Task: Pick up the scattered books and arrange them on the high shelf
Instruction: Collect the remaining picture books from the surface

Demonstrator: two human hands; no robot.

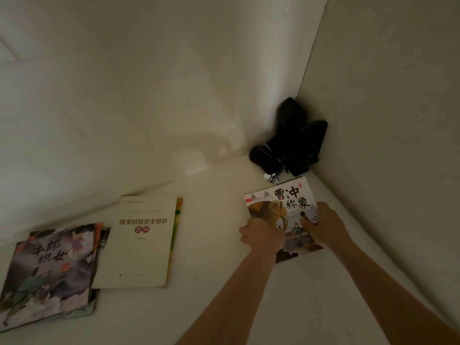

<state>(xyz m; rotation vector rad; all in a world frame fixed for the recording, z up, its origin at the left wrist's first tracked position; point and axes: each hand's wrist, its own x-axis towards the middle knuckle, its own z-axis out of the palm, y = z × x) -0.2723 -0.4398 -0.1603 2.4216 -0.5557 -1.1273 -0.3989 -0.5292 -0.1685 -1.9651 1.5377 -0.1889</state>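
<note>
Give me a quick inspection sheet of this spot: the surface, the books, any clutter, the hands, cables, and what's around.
Surface: pale floor, dimly lit.
Job's things: elephant picture book, held at both sides; white-covered book overlapping a dark illustrated book, more books beneath.
Clutter: black boots in the corner.
Hands: left hand grips the elephant book's left edge; right hand grips its right side.
Cables: nothing seen; only boot laces.
Surroundings: pale walls meeting at a corner.
</note>
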